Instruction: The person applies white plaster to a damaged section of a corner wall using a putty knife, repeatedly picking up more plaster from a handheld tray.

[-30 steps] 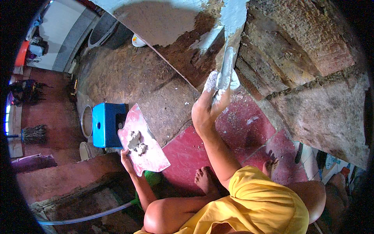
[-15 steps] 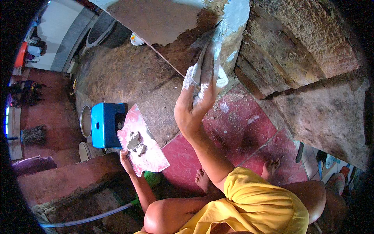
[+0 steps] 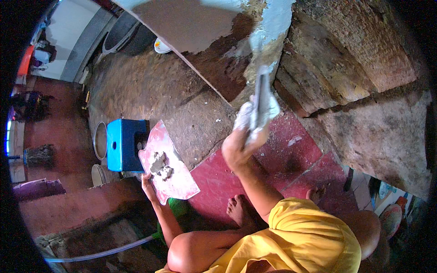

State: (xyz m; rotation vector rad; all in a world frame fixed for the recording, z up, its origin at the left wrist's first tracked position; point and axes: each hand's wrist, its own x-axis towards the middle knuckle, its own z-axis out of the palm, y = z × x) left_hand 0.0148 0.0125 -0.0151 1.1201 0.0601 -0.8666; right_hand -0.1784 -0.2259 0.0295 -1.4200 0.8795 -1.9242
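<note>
My right hand [image 3: 243, 136], its fingers smeared white, is closed round a flat grey putty blade [image 3: 261, 95]. Motion blurs the blade, and its handle is hidden in the hand. Its tip points up toward the wall corner, where pale blue-white filler [image 3: 276, 20] covers part of the edge; whether they touch I cannot tell. At the lower left, my left hand [image 3: 147, 185] grips the edge of a pinkish, white-smeared board [image 3: 181, 183]. A lump of grey-white putty [image 3: 160, 166] lies on that board.
A blue plastic stool [image 3: 125, 145] stands left of the board, beside a round tub [image 3: 98, 175]. Rough stone-like slabs [image 3: 373, 123] rise on the right. Crumbs lie on the red floor [image 3: 214, 182]. A pale hose [image 3: 104, 250] runs at lower left.
My right hand has drawn the blade down and slightly right, away from the filler on the wall edge. The left hand and board have barely moved.
</note>
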